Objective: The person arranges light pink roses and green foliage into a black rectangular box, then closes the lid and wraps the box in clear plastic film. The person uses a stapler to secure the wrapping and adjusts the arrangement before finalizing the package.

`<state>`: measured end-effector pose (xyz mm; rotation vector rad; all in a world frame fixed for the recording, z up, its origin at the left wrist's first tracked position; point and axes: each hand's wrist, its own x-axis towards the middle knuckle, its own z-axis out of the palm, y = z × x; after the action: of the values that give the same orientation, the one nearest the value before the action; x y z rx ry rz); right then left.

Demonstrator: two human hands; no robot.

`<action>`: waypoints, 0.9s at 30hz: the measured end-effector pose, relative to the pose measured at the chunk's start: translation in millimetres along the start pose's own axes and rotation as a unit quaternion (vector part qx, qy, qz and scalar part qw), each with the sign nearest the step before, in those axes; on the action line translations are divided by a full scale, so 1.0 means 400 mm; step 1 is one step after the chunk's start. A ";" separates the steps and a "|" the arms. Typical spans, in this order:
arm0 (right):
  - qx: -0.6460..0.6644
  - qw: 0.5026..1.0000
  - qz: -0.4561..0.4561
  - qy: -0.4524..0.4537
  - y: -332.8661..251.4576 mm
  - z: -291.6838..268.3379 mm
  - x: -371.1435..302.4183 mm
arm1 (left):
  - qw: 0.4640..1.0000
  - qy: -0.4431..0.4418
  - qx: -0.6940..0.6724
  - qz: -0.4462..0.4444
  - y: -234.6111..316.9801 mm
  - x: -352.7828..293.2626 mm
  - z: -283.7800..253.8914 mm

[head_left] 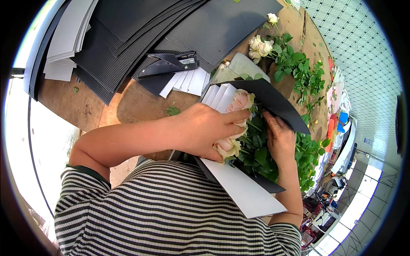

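Note:
Pale pink and cream roses (241,100) with dark green leaves (259,150) lie in a bunch between folded sheets in front of me. My left hand (207,128) reaches across from the left, its fingers curved around the blooms. On the bunch's right side, my right hand (281,138) presses in at the foliage beside a curved black corrugated sheet (282,102); its fingertips are partly hidden. A white sheet (243,190) sticks out below the leaves, near my body. White folded card strips (218,96) stand against the blooms on the upper left.
Black corrugated sheets (205,30) are stacked across the far side of the wooden table (77,106). A black stapler (168,64) rests near white card pieces (186,81). White card sheets (70,36) lie far left. Loose roses (259,48) and leafy stems (301,70) spread along the right.

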<state>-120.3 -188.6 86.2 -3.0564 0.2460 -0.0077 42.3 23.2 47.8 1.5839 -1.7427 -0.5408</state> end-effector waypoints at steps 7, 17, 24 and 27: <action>-0.021 0.999 -0.005 -0.032 -0.071 -0.154 0.009 | 0.999 0.013 -0.027 -0.016 -0.010 -0.001 0.007; 0.474 0.821 -0.158 -0.277 -0.005 -0.174 -0.023 | 0.999 0.006 -0.036 -0.026 -0.012 -0.004 0.009; 0.604 0.695 0.316 -0.228 -0.008 -0.022 -0.024 | 0.968 -0.049 -0.239 -0.053 -0.050 -0.008 -0.018; 0.588 0.680 0.325 -0.293 0.008 -0.020 0.005 | 0.899 -0.069 -0.410 -0.137 -0.062 0.000 -0.067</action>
<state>-118.9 -192.7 93.9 -1.4387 0.8343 0.5840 78.8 23.3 47.5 1.1718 -1.1179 -1.3469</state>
